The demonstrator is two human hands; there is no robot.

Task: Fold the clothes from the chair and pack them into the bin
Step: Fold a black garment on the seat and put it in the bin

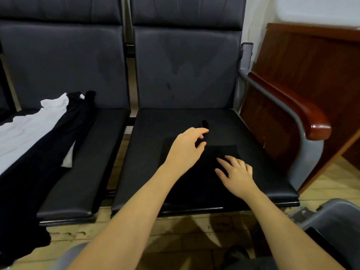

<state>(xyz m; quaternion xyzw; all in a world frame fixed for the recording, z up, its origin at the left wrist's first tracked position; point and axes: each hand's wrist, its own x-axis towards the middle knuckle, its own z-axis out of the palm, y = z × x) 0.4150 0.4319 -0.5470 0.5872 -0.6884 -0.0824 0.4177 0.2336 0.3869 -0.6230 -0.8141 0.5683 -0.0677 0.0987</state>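
Head view is showing the left hand [185, 147] reaching over a flat, squarish black cloth [204, 172] on the smooth black seat [253, 137], its fingers curling to pinch a dark fabric tip. The right hand [236, 173] is resting on the cloth, fingers spread flat. White and black clothes [39, 133] are lying rumpled on the neighbouring seat, a grey bin [331, 217] standing at lower right.

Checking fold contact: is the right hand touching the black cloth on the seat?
Touching. The head view shows the right hand lying flat, fingers spread, on the black cloth, with no gap visible.
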